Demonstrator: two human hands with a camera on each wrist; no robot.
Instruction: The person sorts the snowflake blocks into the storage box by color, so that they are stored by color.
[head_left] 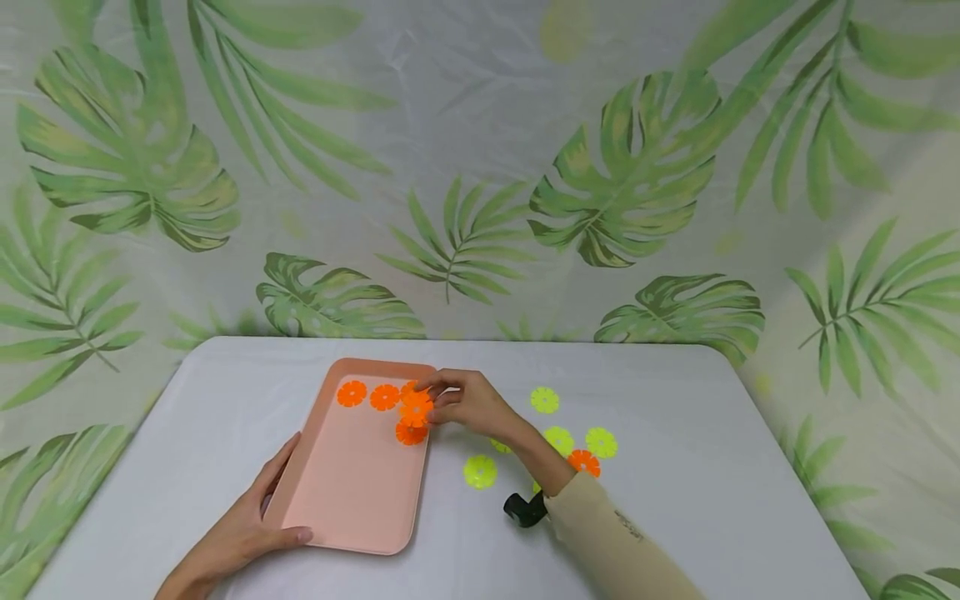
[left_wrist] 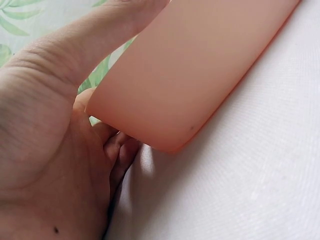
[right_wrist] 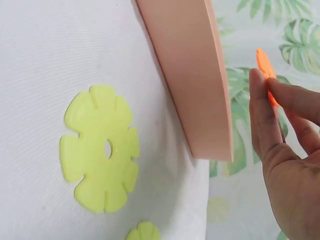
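A pink tray (head_left: 352, 479) lies on the white table, and my left hand (head_left: 242, 529) grips its near left corner, thumb on the front rim and fingers along the left side. Between thumb and fingers of my right hand (head_left: 474, 402) is an orange flower-shaped disc (head_left: 415, 409), held over the tray's far right part. In the right wrist view this orange disc (right_wrist: 266, 67) stands nearly edge-on, above the tray wall (right_wrist: 192, 75). Several more orange discs (head_left: 385, 397) lie along the tray's far end; the held one partly covers some of them.
Right of the tray are several yellow-green flower-shaped discs (head_left: 480, 472), with one orange disc (head_left: 584, 461) among them. My right forearm hides some. A small black object (head_left: 523, 510) shows beside the right sleeve (head_left: 600, 525). Behind the table hangs a leaf-patterned cloth (head_left: 465, 125).
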